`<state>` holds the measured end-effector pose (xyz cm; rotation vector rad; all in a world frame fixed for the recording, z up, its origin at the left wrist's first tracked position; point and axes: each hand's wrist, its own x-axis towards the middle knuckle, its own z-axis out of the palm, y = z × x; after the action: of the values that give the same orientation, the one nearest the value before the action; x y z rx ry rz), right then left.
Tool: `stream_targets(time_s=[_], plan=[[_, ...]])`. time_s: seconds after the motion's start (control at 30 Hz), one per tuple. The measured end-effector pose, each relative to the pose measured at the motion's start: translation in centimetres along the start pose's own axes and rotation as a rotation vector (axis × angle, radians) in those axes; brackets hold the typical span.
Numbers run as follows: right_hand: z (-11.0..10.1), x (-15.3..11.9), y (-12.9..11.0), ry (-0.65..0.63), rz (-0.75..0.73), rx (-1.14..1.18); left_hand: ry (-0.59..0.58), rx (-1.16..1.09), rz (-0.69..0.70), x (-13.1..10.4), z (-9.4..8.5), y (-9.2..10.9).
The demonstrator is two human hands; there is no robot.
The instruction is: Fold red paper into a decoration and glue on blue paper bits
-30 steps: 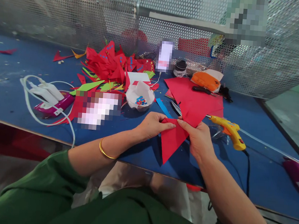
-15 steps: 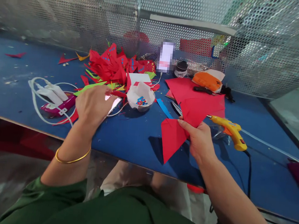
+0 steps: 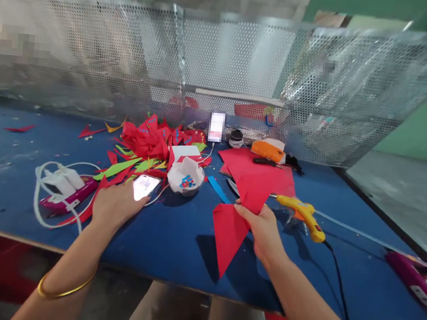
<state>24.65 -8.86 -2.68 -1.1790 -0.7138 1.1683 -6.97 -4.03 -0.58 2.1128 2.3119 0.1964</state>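
Thumb uppermost, our right hand (image 3: pixel 266 232) pinched a folded red paper (image 3: pixel 228 236) near its narrow middle, the other fingers tucked behind and mostly out of sight. That grip was narrow, closed on the paper. From the pinch one pointed flap hung toward us, its tip down and to the left of the fingers, while another part spread up and away beyond them. We kept the wrist low over the table, the forearm slanting in from the near right.

Our left hand (image 3: pixel 115 203) reached forward with its back turned up, thumb along the near edge of a lit phone (image 3: pixel 145 186); the other fingers were hidden, so we could not tell how far they were closed. A gold bangle (image 3: pixel 63 294) circled that forearm.

Just beyond the right fingers we saw scissors (image 3: pixel 232 185), partly covered, with a blue strip (image 3: pixel 217 189) to their left and red sheets (image 3: pixel 235 162) past them. A yellow glue gun (image 3: pixel 304 213) sat to the right of those fingers, its nozzle near the paper. Between our hands and beyond both stood a white bowl (image 3: pixel 175 172) with small blue and red bits (image 3: pixel 187 182) inside. Left of the left fingers were white chargers (image 3: pixel 62 180) and a purple power strip (image 3: pixel 60 205); beyond those fingers, a heap of red pieces (image 3: pixel 140 139) covered part of the blue table (image 3: pixel 176 241).
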Motion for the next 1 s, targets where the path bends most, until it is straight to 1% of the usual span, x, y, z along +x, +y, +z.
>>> stream_targets(time_s=[0.1, 0.13, 0.23, 0.4, 0.57, 0.67, 0.77, 0.83, 0.9, 0.97, 1.0], plan=[[0.0, 0.0, 0.0, 0.001, -0.007, 0.004, -0.027, 0.209, -0.051, -0.1, -0.4, 0.4], [0.0, 0.0, 0.0, 0.001, -0.01, 0.002, -0.038, 0.244, -0.039, -0.1, -0.6, 0.6], [0.0, 0.0, 0.0, -0.003, -0.017, 0.0, -0.056, 0.3, 0.011, -0.1, -0.7, 0.7], [0.0, 0.0, 0.0, -0.004, -0.025, -0.002, -0.065, 0.361, 0.072, 0.2, -0.4, 0.3], [0.1, 0.0, 0.0, 0.003, -0.025, -0.01, -0.029, 0.399, 0.101, 0.5, -0.2, 0.1], [0.1, 0.0, 0.0, 0.0, -0.028, -0.014, 0.032, 0.4, 0.132, 0.2, -0.3, 0.3], [0.0, -0.1, 0.0, -0.002, -0.03, -0.018, 0.083, 0.355, 0.151, 0.0, -0.2, 0.5], [0.0, -0.2, 0.0, -0.005, -0.032, -0.019, 0.094, 0.311, 0.123, 0.0, -0.2, 0.4], [0.0, -0.2, 0.0, -0.01, -0.036, -0.02, 0.08, 0.268, 0.071, 0.0, -0.3, 0.2], [0.0, -0.2, -0.1, -0.013, -0.039, -0.021, 0.074, 0.23, 0.043, -0.3, -0.9, 0.2], [0.0, -0.2, -0.1, -0.012, -0.039, -0.022, 0.088, 0.208, 0.05, -0.6, -1.3, 0.4]])
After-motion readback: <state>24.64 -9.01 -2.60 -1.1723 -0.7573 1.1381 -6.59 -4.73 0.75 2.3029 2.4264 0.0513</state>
